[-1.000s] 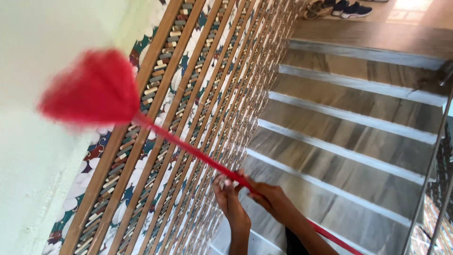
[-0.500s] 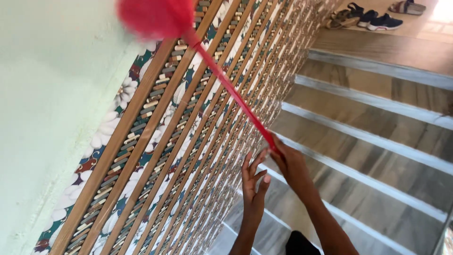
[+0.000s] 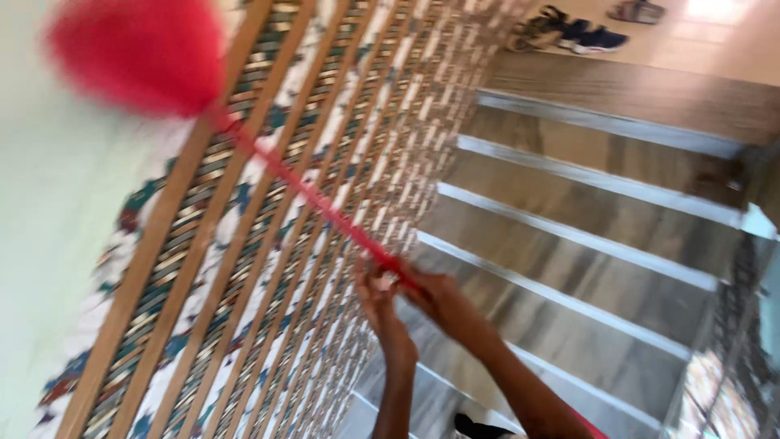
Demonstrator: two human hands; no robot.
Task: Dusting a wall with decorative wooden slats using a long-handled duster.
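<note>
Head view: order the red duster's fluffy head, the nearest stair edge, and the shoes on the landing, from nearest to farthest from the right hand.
1. Nearest stair edge, just right of the right hand, which grips the red pole.
2. Red duster head, up left against the patterned wall.
3. Shoes, on the landing at top right, beyond the stairs.

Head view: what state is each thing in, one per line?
Duster: raised, red head blurred against the wall's upper part.
Handle: slanting down to the hands.
Left hand: on the handle; grip too blurred to tell.
Right hand: closed around the handle.
Tiled wall: patterned, striped.
Stairs: leading up.
Shoes: lying on the landing.
</note>
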